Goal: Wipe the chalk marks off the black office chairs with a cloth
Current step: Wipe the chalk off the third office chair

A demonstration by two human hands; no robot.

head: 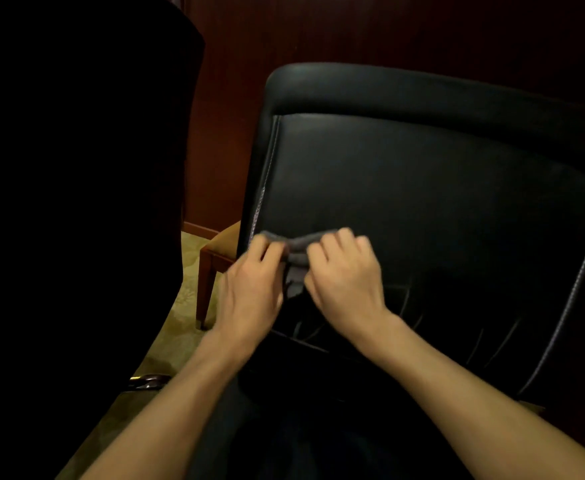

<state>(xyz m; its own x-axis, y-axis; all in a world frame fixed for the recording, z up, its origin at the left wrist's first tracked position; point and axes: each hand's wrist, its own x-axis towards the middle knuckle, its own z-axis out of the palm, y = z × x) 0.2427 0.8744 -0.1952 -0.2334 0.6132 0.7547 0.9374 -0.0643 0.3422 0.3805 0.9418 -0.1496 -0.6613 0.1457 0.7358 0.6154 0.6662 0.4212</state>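
Nearest to the camera, two bare forearms come up from the lower edge of the head view and meet in the middle of the scene. The left hand (249, 289) is seen from the back, with the wrist nearly straight and the fingers curled around the left end of a small grey cloth (296, 252). The right hand (344, 275) is also seen from the back, its knuckles raised and its fingers bent over the right end of the same cloth. Both hands hold the cloth, which is bunched between them with a short part hanging down between the thumbs. The two hands are just beside each other, with only the cloth between them.

The cloth lies against the back of a black leather office chair with pale stitched seams (422, 188), near the left seam of this chair and low on its panel. Thin pale chalk marks (402, 299) show on the leather below and to the right of the right hand.

I count two black chairs: the stitched one, and a second very dark chair back (76, 188) that fills the left side. Between them, farther away, stands one wooden chair with a tan seat (216, 258) on a yellowish patterned carpet (176, 306). Dark red-brown wooden wall panels (388, 29) close the far side.
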